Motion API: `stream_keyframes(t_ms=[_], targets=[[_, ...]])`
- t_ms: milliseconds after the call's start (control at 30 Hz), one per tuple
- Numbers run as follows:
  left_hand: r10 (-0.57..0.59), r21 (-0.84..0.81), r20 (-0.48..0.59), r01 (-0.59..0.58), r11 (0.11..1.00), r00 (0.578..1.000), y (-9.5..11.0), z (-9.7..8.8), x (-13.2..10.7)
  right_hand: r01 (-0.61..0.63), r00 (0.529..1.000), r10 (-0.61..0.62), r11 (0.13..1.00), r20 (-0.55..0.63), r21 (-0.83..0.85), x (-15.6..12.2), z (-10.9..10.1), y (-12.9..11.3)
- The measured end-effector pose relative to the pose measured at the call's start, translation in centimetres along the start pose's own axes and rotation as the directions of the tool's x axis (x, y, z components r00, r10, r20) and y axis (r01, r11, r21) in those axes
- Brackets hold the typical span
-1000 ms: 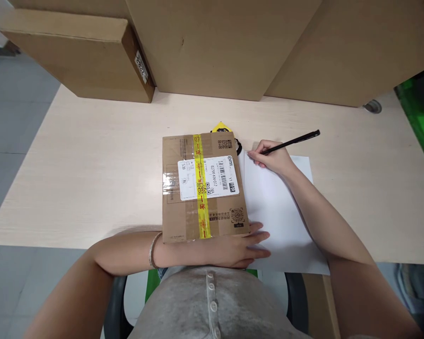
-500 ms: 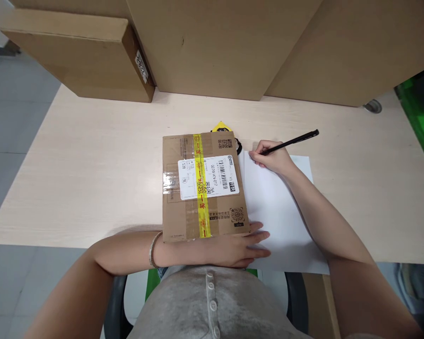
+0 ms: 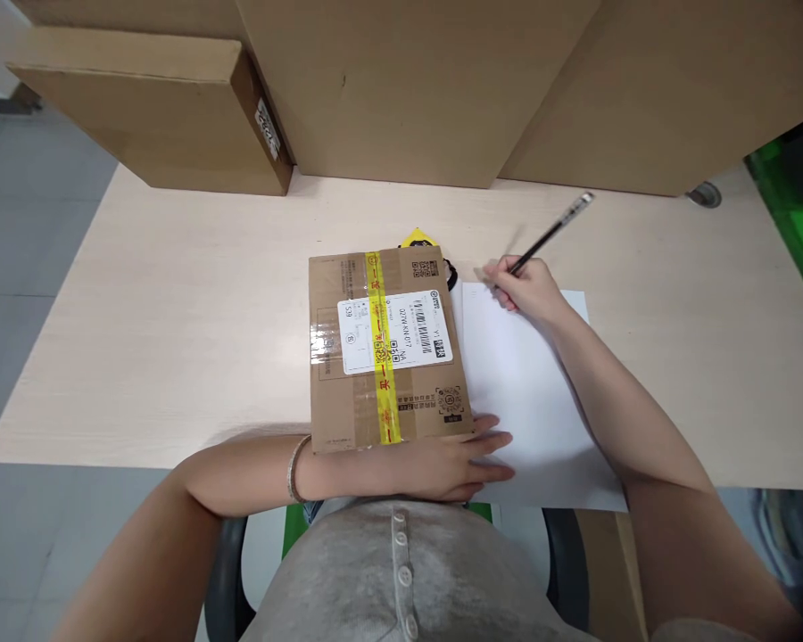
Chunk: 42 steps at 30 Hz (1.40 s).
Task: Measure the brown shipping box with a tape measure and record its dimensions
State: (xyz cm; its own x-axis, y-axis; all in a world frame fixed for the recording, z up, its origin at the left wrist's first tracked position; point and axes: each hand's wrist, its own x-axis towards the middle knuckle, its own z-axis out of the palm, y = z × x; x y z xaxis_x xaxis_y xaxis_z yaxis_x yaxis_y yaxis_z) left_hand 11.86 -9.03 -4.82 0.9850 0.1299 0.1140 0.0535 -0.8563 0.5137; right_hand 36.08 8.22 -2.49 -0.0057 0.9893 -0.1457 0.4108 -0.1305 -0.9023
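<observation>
My right hand [image 3: 525,287] grips a black pen [image 3: 550,235] over the top of a white sheet of paper [image 3: 528,383]. The pen's upper end leans up and to the right; its tip is hidden by my fingers. Flat on the lower left part of the paper lies my left hand [image 3: 468,464], fingers spread. A cardboard parcel [image 3: 348,401] with yellow tape and a white shipping label [image 3: 411,334] sits just beyond my left forearm, covering the paper's left side. Behind the parcel a yellow and black object [image 3: 418,238] peeks out, mostly hidden.
Large cardboard boxes [image 3: 401,98] stand along the back of the pale wooden table [image 3: 174,312]. A smaller cardboard box [image 3: 127,125] is at the back left. A round metal piece [image 3: 705,194] shows at the back right. The table's front edge runs by my body.
My right hand has shifted slightly to the right along the paper, and the pen now stands more steeply. My left hand stays spread on the paper.
</observation>
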Motion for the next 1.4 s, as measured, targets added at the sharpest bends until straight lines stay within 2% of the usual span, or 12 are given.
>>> stream_keyframes(t_ms=[100, 233, 433, 633, 700, 733, 833, 867, 1067, 1200, 1300, 1400], targets=[[-0.007, -0.001, 0.016, 0.007, 1.0, 1.0, 0.0, -0.3, 0.2, -0.069, 0.997, 0.055, 0.961, -0.061, -0.266, -0.3, -1.8, 0.0], [-0.014, 0.085, 0.018, 0.012, 0.996, 1.0, -0.1, -1.0, 0.3, -0.114, 0.991, 0.025, 0.67, -0.132, -0.734, -0.8, -3.2, 0.4], [-0.021, 0.091, -0.001, 0.021, 0.996, 1.0, 0.5, -2.5, 0.5, -0.062, 0.997, 0.08, 0.601, -0.017, -0.797, -0.7, -3.5, 1.0], [0.015, -0.321, -0.053, -0.031, 0.947, 0.998, 4.6, -11.5, -4.3, -0.068, 0.997, 0.009, 0.589, -0.077, -0.805, -0.8, -2.4, -2.4], [-0.078, -0.424, -0.206, -0.018, 0.905, 0.975, 6.0, -13.7, -7.7, 0.068, 0.993, -0.115, 0.631, -0.007, -0.773, -0.7, -0.9, -4.3], [-0.198, -0.422, -0.346, 0.036, 0.906, 0.917, 6.4, -14.0, -9.4, 0.17, 0.981, -0.18, 0.646, 0.068, -0.744, -0.5, -0.1, -5.2], [-0.462, -0.339, -0.793, 0.342, 0.876, 0.398, 6.5, -12.3, -13.4, 0.408, 0.913, -0.283, 0.618, 0.294, -0.673, 1.1, 2.6, -7.0], [-0.448, -0.314, -0.825, 0.38, 0.87, 0.344, 6.2, -11.2, -14.2, 0.435, 0.9, -0.283, 0.597, 0.33, -0.674, 1.8, 3.5, -7.3], [-0.592, -0.339, -0.749, 0.597, 0.727, 0.296, 5.2, -5.8, -14.6, 0.414, 0.908, -0.201, 0.57, 0.368, -0.709, 4.8, 6.5, -7.3], [-0.577, -0.34, -0.793, 0.644, 0.685, 0.195, 5.1, -4.3, -14.1, 0.339, 0.939, -0.232, 0.741, 0.253, -0.579, 5.4, 7.2, -6.7], [-0.345, -0.163, -0.933, 0.732, 0.662, 0.104, 4.5, -3.1, -14.3, 0.257, 0.966, -0.222, 0.88, 0.134, -0.399, 5.9, 7.4, -6.7], [-0.021, 0.097, -0.99, 0.783, 0.615, 0.139, 3.9, -1.8, -14.7, 0.209, 0.976, -0.192, 0.957, 0.101, -0.2, 6.5, 8.1, -7.4]])
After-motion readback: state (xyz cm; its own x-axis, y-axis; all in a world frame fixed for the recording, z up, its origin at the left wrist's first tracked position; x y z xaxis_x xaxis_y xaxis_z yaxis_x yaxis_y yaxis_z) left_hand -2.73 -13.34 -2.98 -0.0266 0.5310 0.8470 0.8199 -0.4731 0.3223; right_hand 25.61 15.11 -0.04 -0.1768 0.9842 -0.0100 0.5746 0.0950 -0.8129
